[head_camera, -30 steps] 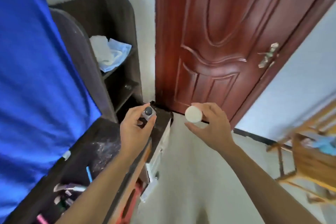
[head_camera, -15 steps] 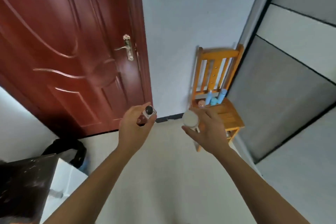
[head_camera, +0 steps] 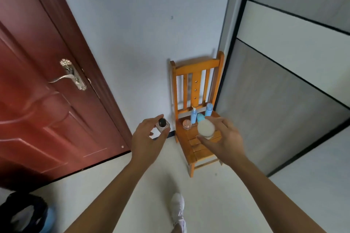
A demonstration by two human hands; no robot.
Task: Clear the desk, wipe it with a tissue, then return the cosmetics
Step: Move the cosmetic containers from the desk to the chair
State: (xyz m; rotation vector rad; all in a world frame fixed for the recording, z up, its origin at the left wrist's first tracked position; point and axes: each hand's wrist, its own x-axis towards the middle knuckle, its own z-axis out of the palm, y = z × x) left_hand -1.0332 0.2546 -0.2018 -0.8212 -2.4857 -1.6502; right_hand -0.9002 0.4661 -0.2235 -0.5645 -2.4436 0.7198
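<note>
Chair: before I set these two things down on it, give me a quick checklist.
1. Left hand grips the bottle firmly: ok.
2. Right hand grips the white jar firmly: ok.
3. Bare room at the front of the chair seat: ok.
4. Blue bottles and pink jar at the back of the seat stand upright: ok.
5. White jar's lid screwed tight: cannot tell.

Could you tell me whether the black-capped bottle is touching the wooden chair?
Apart. The head view shows a strip of wall between the black-capped bottle, held in the left hand, and the wooden chair.
</note>
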